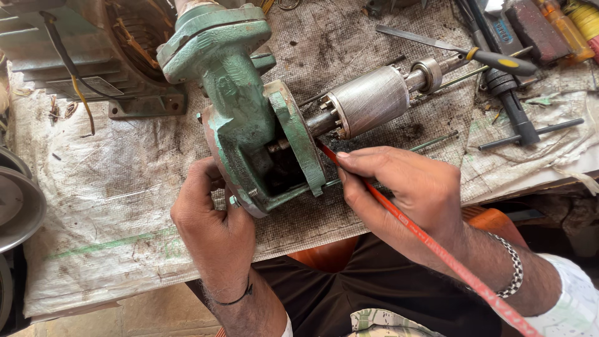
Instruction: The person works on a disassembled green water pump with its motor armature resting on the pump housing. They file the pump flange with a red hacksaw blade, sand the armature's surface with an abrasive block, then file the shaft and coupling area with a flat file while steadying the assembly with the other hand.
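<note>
The desk (125,206) is covered with a dirty woven sheet, grey with grease near the middle, and its front edge runs just before the person's lap.

The fingers (359,163) of the right hand (405,187) are pressed together around a long red rod (437,249), pinching it near its tip like a pen. The tip goes into the gap between the green pump housing (249,118) and its end plate, so the grip close to the point seems to give fine control in that narrow opening. The rest of the rod runs back along the wrist and past the metal bracelet (515,268), over the lap.

The left hand (212,224) curls its fingers around the lower rim of the housing, at the near side, and appears to hold the heavy casting steady and tilted so that the opening faces the person.

The housing lies in the middle of the desk, close to the front edge, with the silver rotor (368,100) and its shaft sticking out to the far right. Behind it stands a motor body (93,56) with copper windings. A file with a black and yellow handle (455,48), a black T-shaped tool (511,106) and thin rods crowd the right side. The left part of the sheet has more open room.
</note>
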`<action>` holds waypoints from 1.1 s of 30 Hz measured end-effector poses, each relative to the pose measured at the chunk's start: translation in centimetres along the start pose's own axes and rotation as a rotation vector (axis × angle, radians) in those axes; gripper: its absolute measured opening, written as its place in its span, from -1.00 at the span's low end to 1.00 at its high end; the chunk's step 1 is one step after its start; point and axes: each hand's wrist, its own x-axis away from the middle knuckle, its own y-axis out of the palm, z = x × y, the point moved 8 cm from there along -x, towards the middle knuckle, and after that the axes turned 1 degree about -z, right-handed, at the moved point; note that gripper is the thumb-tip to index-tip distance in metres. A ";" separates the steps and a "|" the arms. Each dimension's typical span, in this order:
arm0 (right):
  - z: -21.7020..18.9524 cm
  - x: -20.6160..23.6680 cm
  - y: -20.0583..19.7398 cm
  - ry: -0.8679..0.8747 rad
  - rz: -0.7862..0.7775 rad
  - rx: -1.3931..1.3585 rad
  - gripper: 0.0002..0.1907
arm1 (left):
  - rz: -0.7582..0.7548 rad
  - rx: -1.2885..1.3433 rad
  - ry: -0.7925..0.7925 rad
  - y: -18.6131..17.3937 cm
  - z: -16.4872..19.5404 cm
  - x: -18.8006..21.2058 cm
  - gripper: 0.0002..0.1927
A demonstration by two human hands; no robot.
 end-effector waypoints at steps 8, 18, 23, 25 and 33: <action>-0.4 0.1 0.9 0.028 -0.001 -0.057 -0.76 | 0.016 -0.035 -0.003 0.0 0.0 0.2 -0.81; -0.2 -0.1 0.9 -0.007 -0.130 -0.118 -0.71 | 0.029 -0.046 -0.011 0.0 -0.2 0.4 -0.85; 0.3 -0.4 0.6 -0.004 -0.171 -0.159 -0.67 | 0.026 -0.063 -0.057 0.2 -0.5 0.5 -0.87; 0.5 -0.4 0.6 0.008 -0.189 -0.177 -0.67 | 0.033 -0.028 -0.055 0.2 -0.4 0.5 -0.88; 0.1 0.1 0.3 -0.043 -0.091 -0.099 -0.70 | 0.041 0.039 -0.059 0.2 -0.7 0.7 -0.76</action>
